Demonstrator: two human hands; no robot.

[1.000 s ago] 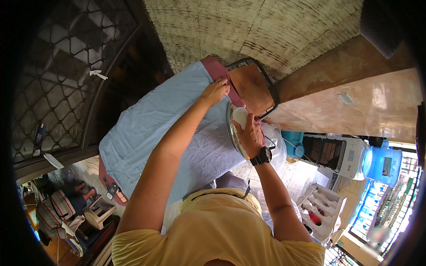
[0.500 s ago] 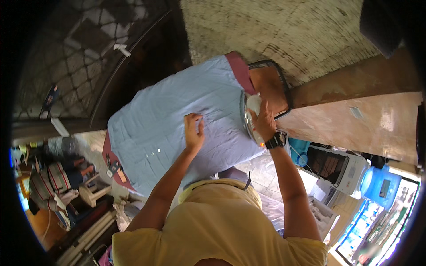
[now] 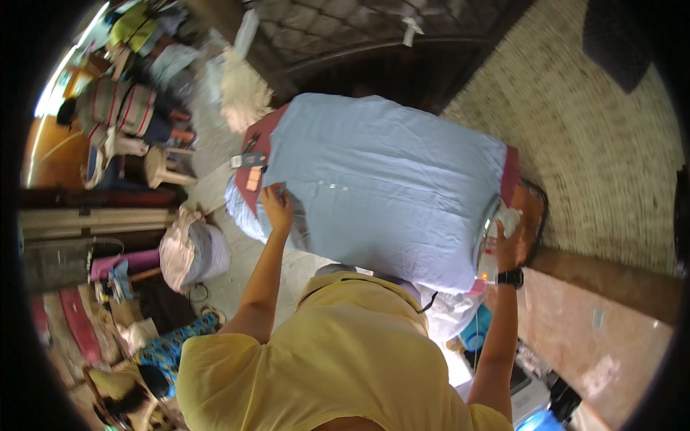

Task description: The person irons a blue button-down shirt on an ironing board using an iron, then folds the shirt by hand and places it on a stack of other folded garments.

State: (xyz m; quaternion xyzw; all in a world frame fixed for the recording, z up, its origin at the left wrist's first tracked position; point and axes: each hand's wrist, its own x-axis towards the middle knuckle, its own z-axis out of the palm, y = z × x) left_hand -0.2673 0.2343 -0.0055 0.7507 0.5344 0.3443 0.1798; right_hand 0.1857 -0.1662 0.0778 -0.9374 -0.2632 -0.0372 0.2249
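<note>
A light blue cloth, likely a garment, lies spread over a padded board with maroon showing at both ends. Three small pale button-like pieces sit in a row on it. My left hand is over the near left edge of the cloth, its fingers loosely curved and apart, with nothing plainly held. At the board's right end, my right hand is closed around a white and silver clothes iron, which rests on its heel with a small orange light lit. The wrapped fingers are partly hidden.
Dark scissors, a dark tag and a tan block lie on the board's maroon left end. A stuffed sack stands on the floor at left, near a wooden stool. Other people sit farther left. A stone ledge runs at right.
My view has turned toward the left. My left hand has moved from the middle of the cloth to its left end. My right hand stays on the iron at the right end.
</note>
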